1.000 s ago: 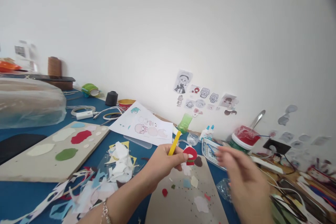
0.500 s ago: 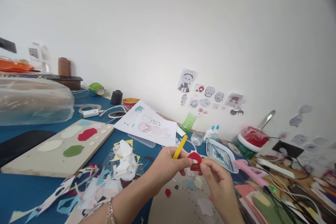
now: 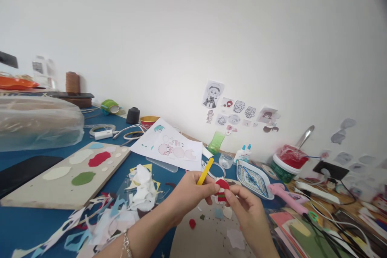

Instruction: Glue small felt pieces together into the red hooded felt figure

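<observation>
My left hand (image 3: 195, 188) is closed, with a yellow stick (image 3: 205, 171) jutting up from its grip and its thumb pressed on a small red felt piece (image 3: 222, 189). White and green parts show on that piece. The thumb and fingers of my right hand (image 3: 243, 205) pinch the same piece from the right side. Below both hands lies a grey-beige board (image 3: 193, 244) carrying a small red scrap (image 3: 192, 223), a light blue piece (image 3: 218, 213) and a pale piece (image 3: 236, 239).
At left, another board (image 3: 68, 185) bears coloured felt shapes beside a heap of scraps (image 3: 111, 217). Behind the hands lie printed sheets (image 3: 169, 145). To the right are a patterned tray (image 3: 254, 179), a pink glue gun (image 3: 288, 199), a tub (image 3: 288, 163) and cables.
Both hands and the red felt piece have shifted slightly down and left in view. My right fingertips now cover more of the piece's lower right edge.
</observation>
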`<action>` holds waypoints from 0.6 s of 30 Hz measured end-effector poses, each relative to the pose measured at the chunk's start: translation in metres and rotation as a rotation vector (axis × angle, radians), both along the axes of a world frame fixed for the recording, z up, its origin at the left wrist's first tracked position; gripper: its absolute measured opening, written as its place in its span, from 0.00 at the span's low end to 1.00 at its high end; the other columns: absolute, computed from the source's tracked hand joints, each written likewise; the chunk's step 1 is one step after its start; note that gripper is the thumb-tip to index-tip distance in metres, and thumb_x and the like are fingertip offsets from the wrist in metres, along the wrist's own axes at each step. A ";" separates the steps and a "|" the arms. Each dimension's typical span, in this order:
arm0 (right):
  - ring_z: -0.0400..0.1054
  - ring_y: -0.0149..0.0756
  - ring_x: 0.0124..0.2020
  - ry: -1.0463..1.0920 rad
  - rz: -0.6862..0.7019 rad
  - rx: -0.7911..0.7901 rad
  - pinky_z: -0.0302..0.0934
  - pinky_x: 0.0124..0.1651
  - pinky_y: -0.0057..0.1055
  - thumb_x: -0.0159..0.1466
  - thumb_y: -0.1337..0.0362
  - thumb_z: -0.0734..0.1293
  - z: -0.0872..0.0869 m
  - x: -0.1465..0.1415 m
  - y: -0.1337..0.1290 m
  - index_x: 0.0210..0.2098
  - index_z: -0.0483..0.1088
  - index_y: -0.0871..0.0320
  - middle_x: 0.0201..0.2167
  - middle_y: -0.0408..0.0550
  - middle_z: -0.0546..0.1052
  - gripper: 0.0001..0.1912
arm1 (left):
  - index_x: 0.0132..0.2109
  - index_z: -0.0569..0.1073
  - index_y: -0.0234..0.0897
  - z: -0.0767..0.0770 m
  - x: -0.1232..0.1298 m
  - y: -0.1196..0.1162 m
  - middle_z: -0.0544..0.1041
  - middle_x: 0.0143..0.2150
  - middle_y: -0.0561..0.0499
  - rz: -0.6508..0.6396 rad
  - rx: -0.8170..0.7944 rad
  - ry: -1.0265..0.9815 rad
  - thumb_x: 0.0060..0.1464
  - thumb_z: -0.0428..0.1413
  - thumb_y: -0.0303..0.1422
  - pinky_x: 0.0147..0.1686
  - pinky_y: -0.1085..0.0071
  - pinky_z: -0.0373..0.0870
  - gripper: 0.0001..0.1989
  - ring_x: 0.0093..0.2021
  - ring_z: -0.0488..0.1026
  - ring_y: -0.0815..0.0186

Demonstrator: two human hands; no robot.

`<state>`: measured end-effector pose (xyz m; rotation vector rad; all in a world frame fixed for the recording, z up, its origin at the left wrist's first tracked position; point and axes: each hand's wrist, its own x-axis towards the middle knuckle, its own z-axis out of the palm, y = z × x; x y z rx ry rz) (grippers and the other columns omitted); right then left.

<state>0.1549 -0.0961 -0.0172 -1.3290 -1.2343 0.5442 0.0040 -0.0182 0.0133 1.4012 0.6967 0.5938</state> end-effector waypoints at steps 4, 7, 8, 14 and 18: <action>0.59 0.32 0.26 0.009 0.009 -0.015 0.51 0.23 0.23 0.59 0.48 0.66 -0.003 -0.001 0.002 0.26 0.72 0.57 0.22 0.43 0.66 0.19 | 0.28 0.74 0.35 -0.001 0.001 0.000 0.69 0.18 0.56 0.032 -0.009 -0.014 0.45 0.61 0.40 0.20 0.74 0.43 0.12 0.16 0.48 0.77; 0.58 0.31 0.25 0.005 0.011 -0.024 0.52 0.24 0.24 0.59 0.47 0.66 -0.004 -0.002 0.003 0.26 0.72 0.58 0.21 0.42 0.66 0.19 | 0.27 0.73 0.34 -0.002 0.002 0.000 0.68 0.17 0.57 0.045 -0.010 -0.018 0.46 0.60 0.39 0.19 0.74 0.43 0.11 0.15 0.47 0.77; 0.58 0.31 0.25 0.003 0.010 -0.025 0.53 0.25 0.24 0.60 0.47 0.66 -0.004 -0.002 0.003 0.27 0.73 0.58 0.21 0.42 0.66 0.19 | 0.27 0.72 0.34 -0.002 0.002 0.000 0.68 0.17 0.57 0.045 0.000 -0.010 0.47 0.60 0.39 0.19 0.74 0.44 0.11 0.15 0.47 0.77; 0.58 0.31 0.23 -0.018 0.014 -0.001 0.53 0.25 0.25 0.60 0.47 0.65 -0.005 -0.003 0.005 0.25 0.72 0.59 0.20 0.42 0.67 0.21 | 0.27 0.72 0.34 -0.005 0.003 0.002 0.69 0.18 0.56 0.037 0.092 0.037 0.47 0.59 0.39 0.21 0.75 0.48 0.12 0.17 0.53 0.75; 0.56 0.30 0.21 -0.030 0.019 0.007 0.52 0.25 0.26 0.60 0.46 0.65 -0.008 -0.002 0.008 0.25 0.72 0.60 0.19 0.43 0.68 0.22 | 0.27 0.71 0.34 -0.007 0.005 0.004 0.69 0.18 0.56 0.043 0.091 0.018 0.42 0.62 0.39 0.22 0.75 0.51 0.12 0.19 0.58 0.73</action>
